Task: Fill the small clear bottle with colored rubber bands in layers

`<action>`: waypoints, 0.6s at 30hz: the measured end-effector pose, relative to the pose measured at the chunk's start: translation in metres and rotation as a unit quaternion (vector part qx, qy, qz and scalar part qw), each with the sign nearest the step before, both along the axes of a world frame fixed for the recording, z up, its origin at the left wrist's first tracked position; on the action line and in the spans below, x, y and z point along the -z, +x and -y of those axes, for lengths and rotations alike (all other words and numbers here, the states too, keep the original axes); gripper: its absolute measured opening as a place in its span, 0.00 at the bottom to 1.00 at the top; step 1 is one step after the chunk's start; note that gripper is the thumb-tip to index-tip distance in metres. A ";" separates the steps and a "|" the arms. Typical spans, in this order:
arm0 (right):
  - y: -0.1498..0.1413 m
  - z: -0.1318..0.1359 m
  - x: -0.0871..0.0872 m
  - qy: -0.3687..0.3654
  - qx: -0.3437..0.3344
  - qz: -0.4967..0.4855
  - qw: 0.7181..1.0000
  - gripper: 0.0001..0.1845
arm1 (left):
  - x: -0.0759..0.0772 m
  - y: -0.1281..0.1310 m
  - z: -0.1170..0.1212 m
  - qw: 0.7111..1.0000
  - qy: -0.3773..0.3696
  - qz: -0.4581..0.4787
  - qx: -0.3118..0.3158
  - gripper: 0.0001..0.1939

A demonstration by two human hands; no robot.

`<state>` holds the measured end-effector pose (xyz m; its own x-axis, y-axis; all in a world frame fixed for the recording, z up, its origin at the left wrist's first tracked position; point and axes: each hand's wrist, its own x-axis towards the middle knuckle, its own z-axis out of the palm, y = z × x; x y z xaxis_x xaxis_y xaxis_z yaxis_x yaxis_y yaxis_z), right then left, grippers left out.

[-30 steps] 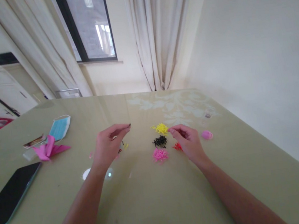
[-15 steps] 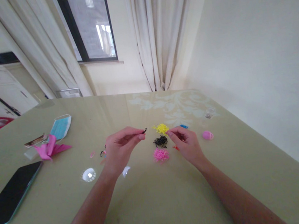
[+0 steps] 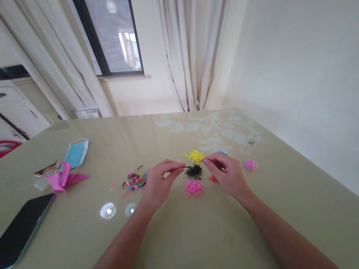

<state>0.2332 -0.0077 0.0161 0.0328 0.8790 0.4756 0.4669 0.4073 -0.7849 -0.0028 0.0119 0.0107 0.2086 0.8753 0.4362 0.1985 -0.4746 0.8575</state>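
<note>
My left hand [image 3: 162,180] pinches a small black rubber band [image 3: 187,166] between thumb and fingertips, its free end over the black pile of bands [image 3: 194,172]. My right hand [image 3: 227,171] is closed in a pinch beside the yellow pile [image 3: 195,156]; whatever its fingertips hold is too small to make out. Nearer to me lies a pink pile [image 3: 194,188]. A few red bands [image 3: 212,178] and a bit of blue [image 3: 223,152] show around the right hand, which partly hides them. Left of my left hand is a heap of mixed-colour bands [image 3: 135,181].
Toward the left lie a dark-screened phone [image 3: 18,230], a pink folded paper shape [image 3: 66,178] and a blue face mask [image 3: 77,154]. A round pink object [image 3: 250,165] and a small clear item [image 3: 251,140] are on the right. The glossy table [image 3: 196,249] meets a wall there.
My left hand has moved right with the black band, from left of the piles to the black one. More of the mixed heap shows behind it. My right hand stays nearly in place, pinched.
</note>
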 end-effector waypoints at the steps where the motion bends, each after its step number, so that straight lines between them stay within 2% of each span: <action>1: 0.001 0.000 -0.001 0.002 0.000 0.003 1.000 0.13 | 0.007 0.004 -0.003 1.000 -0.012 -0.028 -0.005 0.07; 4: 0.000 0.001 -0.002 0.007 -0.001 0.012 1.000 0.13 | 0.022 0.018 -0.010 0.996 -0.039 -0.079 -0.018 0.08; 7: -0.002 0.002 -0.001 0.008 -0.012 0.026 1.000 0.12 | 0.030 0.033 -0.014 0.992 -0.046 -0.113 -0.030 0.09; 10: -0.003 0.003 -0.001 0.011 -0.015 0.038 0.999 0.12 | 0.031 0.038 -0.015 0.986 -0.048 -0.152 -0.040 0.13; 13: -0.001 0.002 -0.001 0.017 -0.007 0.041 0.999 0.12 | 0.024 0.023 -0.015 0.978 -0.026 -0.190 -0.079 0.15; 15: 0.000 0.002 -0.002 0.021 -0.005 0.039 0.999 0.12 | 0.016 0.003 -0.015 0.958 -0.001 -0.254 -0.132 0.13; 18: 0.001 0.003 -0.004 0.024 -0.008 0.042 0.999 0.12 | 0.006 -0.028 -0.015 0.887 -0.028 -0.416 -0.196 0.11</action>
<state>0.2340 -0.0106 0.0201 -0.0227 0.8552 0.5178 0.5241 0.4513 -0.7223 -0.0305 0.0269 0.0045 0.1126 0.9671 0.2280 0.9147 -0.1905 0.3563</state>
